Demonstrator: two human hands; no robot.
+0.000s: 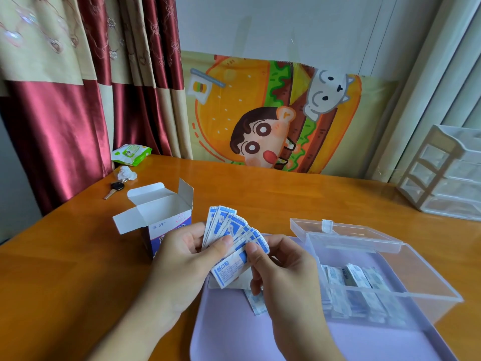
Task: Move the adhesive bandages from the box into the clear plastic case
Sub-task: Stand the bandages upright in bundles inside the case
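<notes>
- Left hand point(182, 259) has a fan of adhesive bandages point(231, 230), thumb on top pinching the stack against the fingers.
- Right hand point(281, 267) pinches the front strip of that fan w/ thumb + fingertips, looks like it's peeling one off.
- Both hands hover over the lilac tray point(234, 334), just left of the clear plastic case point(377, 282), which sits on the tray w/ lid flipped open at the back.
- Case already has a row of bandages inside, so prob midway thru imo.
- Box point(161, 214) is open on the surface just behind the left hand; can't see if any are left inside.
- One loose strip point(256, 303) lies on the tray under the right hand, don't forget it.
- Tip: keep the left grip firm near the bottom so the fan doesn't slide apart, pull a few at once w/ the right, square them up, then drop them in flat beside the ones already there so the lid will close.
</notes>
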